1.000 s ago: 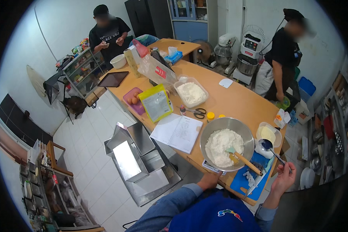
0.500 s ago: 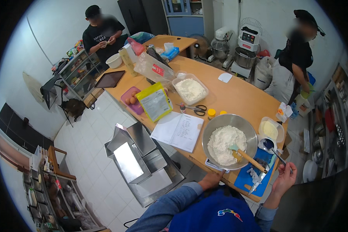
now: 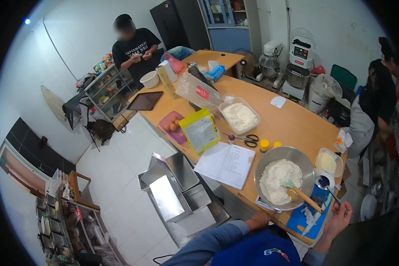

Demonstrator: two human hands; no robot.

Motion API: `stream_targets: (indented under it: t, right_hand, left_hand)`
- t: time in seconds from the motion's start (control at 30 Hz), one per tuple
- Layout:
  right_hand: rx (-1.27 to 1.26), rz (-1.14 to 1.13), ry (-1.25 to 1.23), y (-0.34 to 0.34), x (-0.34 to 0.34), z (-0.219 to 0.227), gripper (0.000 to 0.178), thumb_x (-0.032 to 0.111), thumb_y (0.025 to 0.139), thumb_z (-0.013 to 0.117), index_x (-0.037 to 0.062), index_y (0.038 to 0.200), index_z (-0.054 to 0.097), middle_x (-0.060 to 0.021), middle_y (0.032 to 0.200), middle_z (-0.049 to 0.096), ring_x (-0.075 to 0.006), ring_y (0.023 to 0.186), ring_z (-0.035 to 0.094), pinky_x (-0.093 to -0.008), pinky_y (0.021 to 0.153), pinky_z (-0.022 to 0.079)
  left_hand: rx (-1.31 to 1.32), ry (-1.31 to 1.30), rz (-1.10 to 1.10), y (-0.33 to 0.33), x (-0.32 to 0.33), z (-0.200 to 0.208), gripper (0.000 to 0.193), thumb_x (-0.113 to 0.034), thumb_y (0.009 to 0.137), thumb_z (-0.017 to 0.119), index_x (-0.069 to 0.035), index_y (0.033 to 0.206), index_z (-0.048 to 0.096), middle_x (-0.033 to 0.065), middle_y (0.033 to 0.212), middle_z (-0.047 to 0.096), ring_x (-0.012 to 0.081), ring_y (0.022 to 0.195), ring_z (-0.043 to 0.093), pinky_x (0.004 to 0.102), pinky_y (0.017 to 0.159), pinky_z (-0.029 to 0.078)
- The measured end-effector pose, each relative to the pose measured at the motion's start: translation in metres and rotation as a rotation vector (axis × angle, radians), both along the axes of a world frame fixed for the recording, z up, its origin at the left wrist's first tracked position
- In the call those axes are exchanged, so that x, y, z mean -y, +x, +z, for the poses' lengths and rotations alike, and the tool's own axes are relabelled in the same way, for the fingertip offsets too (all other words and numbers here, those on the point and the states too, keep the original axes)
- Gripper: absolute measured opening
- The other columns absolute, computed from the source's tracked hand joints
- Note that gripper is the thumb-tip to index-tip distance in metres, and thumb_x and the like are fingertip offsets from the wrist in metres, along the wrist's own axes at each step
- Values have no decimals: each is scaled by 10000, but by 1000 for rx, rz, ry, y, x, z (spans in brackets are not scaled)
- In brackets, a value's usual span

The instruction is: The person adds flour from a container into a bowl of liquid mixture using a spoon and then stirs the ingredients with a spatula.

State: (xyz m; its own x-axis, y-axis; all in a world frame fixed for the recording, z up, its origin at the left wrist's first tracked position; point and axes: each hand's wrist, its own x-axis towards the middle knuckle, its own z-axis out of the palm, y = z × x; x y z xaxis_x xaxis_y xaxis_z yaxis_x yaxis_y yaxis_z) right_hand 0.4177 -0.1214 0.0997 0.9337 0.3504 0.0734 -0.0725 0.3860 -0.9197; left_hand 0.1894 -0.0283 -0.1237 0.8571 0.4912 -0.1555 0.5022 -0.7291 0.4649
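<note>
Beyond the left fingers (image 3: 262, 217), a round silver metal bowl (image 3: 309, 177) mostly hides a flat pale device (image 3: 264, 204); leftward of them, a white spiral notebook (image 3: 226, 165) carries too small writing.

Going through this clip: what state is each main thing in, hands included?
Right hand: closed on spoon
Left hand: at table edge, grip unclear
Bowl: uncovered, part-filled with white powder
Spatula: leaning in bowl, head in powder
Notebook: open
Eggs: whole, on pink tray
Powder tub: uncovered
Yellow-lidded jar: capped
Tins: piled up
</note>
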Motion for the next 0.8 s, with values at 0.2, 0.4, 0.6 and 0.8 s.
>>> stream_targets:
  t: [0.2, 0.4, 0.6, 0.8]
  right_hand:
    - [41, -39, -41, -7, -7, -2, 101, 68, 851, 536, 30, 936, 498, -51, 794, 547, -101, 656, 556, -202, 574, 474]
    - [26, -59, -87, -14, -16, 1, 108, 67, 845, 544, 27, 934, 497, -48, 788, 540, -94, 641, 552, -194, 564, 474]
    - [41, -61, -81, -25, -24, 5, 109, 70, 843, 551, 33, 932, 499, -42, 777, 540, -92, 644, 554, -190, 563, 471]
    - [33, -47, -62, -28, -26, -1, 102, 66, 841, 554, 34, 924, 504, -41, 773, 542, -96, 643, 562, -193, 565, 480]
  left_hand:
    - [67, -58, -2, -2, -3, 15, 708, -94, 730, 472, -68, 1362, 154, 209, 777, 605, 357, 676, 604, 445, 591, 487]
    - [107, -132, -51, -9, -11, 30, 694, -78, 727, 472, -75, 1353, 173, 221, 779, 599, 370, 686, 599, 450, 596, 483]
    - [24, -155, -129, -14, -17, 38, 708, -85, 732, 479, -77, 1358, 148, 226, 791, 599, 363, 686, 603, 447, 606, 489]
    - [46, -182, -189, -18, -22, 29, 697, -90, 742, 469, -70, 1358, 144, 228, 805, 600, 355, 707, 607, 447, 616, 491]
